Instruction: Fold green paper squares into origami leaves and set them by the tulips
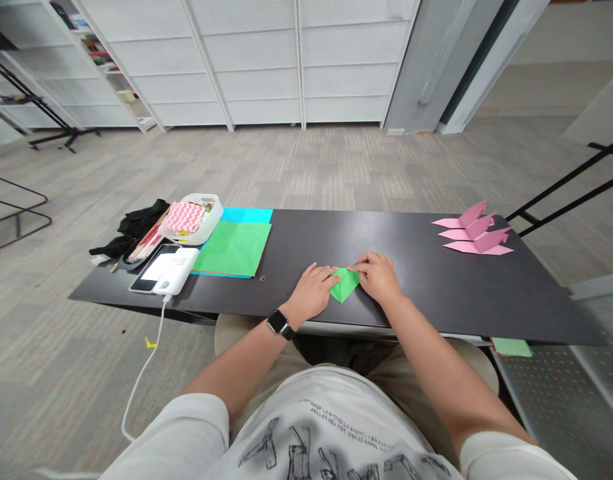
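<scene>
A small folded piece of green origami paper [341, 287] lies on the dark table near its front edge, its point turned toward me and crease lines running down it. My left hand [312, 291], below a wrist with a black smartwatch, holds the paper's left side down with its fingers. At the upper right corner, the thumb and forefinger of my right hand [379, 277] grip the paper, with the other fingers curled. Both hands hide parts of its edges.
Green sheets [239, 248] lie over blue ones at left, beside a white basket [209, 220], a phone [156, 270] and a cabled white power bank [177, 270]. Black cloth [141, 220] is farther left. Three pink folded birds [479, 233] stand at right on the table [416, 240].
</scene>
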### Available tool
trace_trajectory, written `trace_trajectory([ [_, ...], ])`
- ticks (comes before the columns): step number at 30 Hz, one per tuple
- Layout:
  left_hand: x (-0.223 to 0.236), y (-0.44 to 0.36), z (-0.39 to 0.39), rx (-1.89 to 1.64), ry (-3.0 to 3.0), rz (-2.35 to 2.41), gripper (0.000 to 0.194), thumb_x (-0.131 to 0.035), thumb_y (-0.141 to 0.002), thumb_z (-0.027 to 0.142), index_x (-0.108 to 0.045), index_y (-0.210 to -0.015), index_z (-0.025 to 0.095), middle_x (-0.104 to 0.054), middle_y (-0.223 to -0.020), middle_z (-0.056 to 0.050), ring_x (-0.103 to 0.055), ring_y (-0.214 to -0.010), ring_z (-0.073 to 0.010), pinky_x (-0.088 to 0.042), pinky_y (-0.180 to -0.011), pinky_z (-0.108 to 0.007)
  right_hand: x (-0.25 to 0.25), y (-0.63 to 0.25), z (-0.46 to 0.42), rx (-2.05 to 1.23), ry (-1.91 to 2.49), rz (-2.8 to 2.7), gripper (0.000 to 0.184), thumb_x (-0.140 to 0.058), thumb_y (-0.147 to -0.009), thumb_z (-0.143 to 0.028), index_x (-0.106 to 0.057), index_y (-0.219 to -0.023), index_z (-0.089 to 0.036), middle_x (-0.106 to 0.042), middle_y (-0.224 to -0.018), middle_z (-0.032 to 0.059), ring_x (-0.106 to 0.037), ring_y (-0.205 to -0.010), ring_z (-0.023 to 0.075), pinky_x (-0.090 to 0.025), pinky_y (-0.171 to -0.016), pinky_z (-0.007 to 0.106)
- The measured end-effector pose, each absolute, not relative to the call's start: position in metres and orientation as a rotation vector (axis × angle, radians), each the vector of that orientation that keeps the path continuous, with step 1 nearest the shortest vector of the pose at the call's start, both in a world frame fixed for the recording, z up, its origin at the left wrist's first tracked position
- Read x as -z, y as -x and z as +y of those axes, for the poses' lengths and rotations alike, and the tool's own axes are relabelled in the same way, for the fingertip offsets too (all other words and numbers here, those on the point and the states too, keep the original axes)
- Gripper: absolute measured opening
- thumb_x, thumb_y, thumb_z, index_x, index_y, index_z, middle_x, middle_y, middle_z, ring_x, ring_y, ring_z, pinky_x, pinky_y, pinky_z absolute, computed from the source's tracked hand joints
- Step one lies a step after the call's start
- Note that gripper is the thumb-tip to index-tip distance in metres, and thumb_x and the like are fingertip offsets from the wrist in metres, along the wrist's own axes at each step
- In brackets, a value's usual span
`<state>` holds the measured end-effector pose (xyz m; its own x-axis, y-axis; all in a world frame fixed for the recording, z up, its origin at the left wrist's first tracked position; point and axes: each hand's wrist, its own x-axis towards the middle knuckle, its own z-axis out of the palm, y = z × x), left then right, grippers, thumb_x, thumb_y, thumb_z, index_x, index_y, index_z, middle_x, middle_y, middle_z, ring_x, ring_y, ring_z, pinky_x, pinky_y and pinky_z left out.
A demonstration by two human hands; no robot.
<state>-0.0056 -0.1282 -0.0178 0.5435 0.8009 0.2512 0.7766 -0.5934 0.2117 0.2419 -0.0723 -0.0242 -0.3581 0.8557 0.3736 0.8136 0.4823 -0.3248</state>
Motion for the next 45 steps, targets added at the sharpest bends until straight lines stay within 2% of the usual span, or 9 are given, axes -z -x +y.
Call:
trace_trajectory([
  [4, 0.017, 0.005, -0.129, -0.503, -2.702, 1.378, 0.043, -0.05, -0.102, 0.013, -0.068, -0.139, 0.025, -0.063, -0.155, -0.007, -0.057, -0.142, -0.0255, -0.034, -0.13, -0.054, 0.027, -0.25, -0.069, -0.097, 1.431, -2.166, 0.036, -0.061, -0.093, -0.01, -0.088, -0.091, -0.034, -0.072, -0.105, 0.0064, -0.059, -0.1, 0.025, -0.041, -0.088, 0.041],
  [12, 0.016, 0.004, -0.13, -0.515, -2.69, 1.403, 0.043, -0.049, -0.102, 0.014, -0.067, -0.139, 0.027, -0.063, -0.155, -0.006, -0.057, -0.141, -0.0252, -0.033, -0.13, -0.057, 0.021, -0.234, -0.074, -0.202, 1.209, -2.317, 0.047, -0.057, -0.093, -0.008, -0.084, -0.118, -0.036, -0.072, -0.115, 0.0063, -0.06, -0.111, 0.0257, -0.044, -0.098, 0.044],
  [18, 0.013, 0.003, -0.131, -0.538, -2.671, 1.411, 0.044, -0.049, -0.101, 0.012, -0.066, -0.139, 0.024, -0.064, -0.152, -0.007, -0.057, -0.139, -0.0253, -0.03, -0.133, -0.056, 0.022, -0.229, -0.076, -0.202, 1.323, -2.311, 0.043, -0.061, -0.094, -0.011, -0.086, -0.113, -0.04, -0.071, -0.119, 0.007, -0.058, -0.113, 0.0282, -0.045, -0.096, 0.046],
  [23, 0.01, 0.003, -0.134, -0.621, -2.587, 1.566, 0.046, -0.054, -0.096, 0.014, -0.063, -0.141, 0.02, -0.07, -0.14, -0.011, -0.058, -0.132, -0.0284, -0.027, -0.134, -0.058, 0.024, -0.231, -0.075, -0.203, 1.344, -2.3, 0.042, -0.062, -0.095, -0.012, -0.086, -0.112, -0.041, -0.07, -0.122, 0.0066, -0.057, -0.114, 0.0285, -0.046, -0.097, 0.047],
  [29, 0.005, 0.002, -0.14, -0.687, -2.524, 1.748, 0.044, -0.054, -0.105, 0.033, -0.06, -0.146, 0.018, -0.073, -0.122, -0.013, -0.06, -0.126, -0.0321, -0.026, -0.132, -0.062, 0.027, -0.232, -0.073, -0.226, 1.343, -2.268, 0.038, -0.062, -0.096, -0.013, -0.087, -0.109, -0.039, -0.072, -0.119, 0.0062, -0.059, -0.111, 0.0272, -0.046, -0.097, 0.046],
  [32, 0.002, 0.004, -0.141, -0.712, -2.526, 1.72, 0.051, -0.06, -0.104, 0.044, -0.057, -0.148, 0.016, -0.07, -0.127, -0.014, -0.059, -0.127, -0.0326, -0.028, -0.131, -0.061, 0.027, -0.233, -0.073, -0.244, 1.33, -2.256, 0.035, -0.062, -0.095, -0.014, -0.087, -0.105, -0.036, -0.073, -0.118, 0.0063, -0.06, -0.111, 0.0269, -0.046, -0.098, 0.046],
  [35, -0.001, 0.005, -0.14, -0.706, -2.58, 1.583, 0.041, -0.063, -0.103, 0.041, -0.064, -0.137, 0.019, -0.067, -0.136, -0.013, -0.058, -0.13, -0.0301, -0.032, -0.13, -0.056, 0.025, -0.232, -0.074, -0.26, 1.314, -2.255, 0.034, -0.061, -0.093, -0.015, -0.087, -0.104, -0.035, -0.073, -0.117, 0.0065, -0.061, -0.112, 0.0274, -0.046, -0.097, 0.046],
  [39, -0.002, 0.005, -0.139, -0.656, -2.642, 1.433, 0.022, -0.061, -0.105, 0.035, -0.071, -0.12, 0.024, -0.069, -0.131, -0.008, -0.059, -0.126, -0.0262, -0.035, -0.129, -0.053, 0.021, -0.231, -0.076, -0.282, 1.289, -2.26, 0.035, -0.062, -0.089, -0.015, -0.085, -0.108, -0.033, -0.074, -0.116, 0.0057, -0.062, -0.112, 0.0274, -0.045, -0.098, 0.046],
  [45, 0.0, 0.004, -0.138, -0.673, -2.62, 1.433, 0.02, -0.061, -0.106, 0.038, -0.076, -0.112, 0.026, -0.073, -0.122, -0.007, -0.06, -0.12, -0.0256, -0.039, -0.125, -0.055, 0.017, -0.231, -0.074, -0.318, 1.282, -2.268, 0.029, -0.066, -0.089, -0.02, -0.08, -0.113, -0.028, -0.074, -0.118, 0.007, -0.063, -0.114, 0.0283, -0.044, -0.1, 0.045],
])
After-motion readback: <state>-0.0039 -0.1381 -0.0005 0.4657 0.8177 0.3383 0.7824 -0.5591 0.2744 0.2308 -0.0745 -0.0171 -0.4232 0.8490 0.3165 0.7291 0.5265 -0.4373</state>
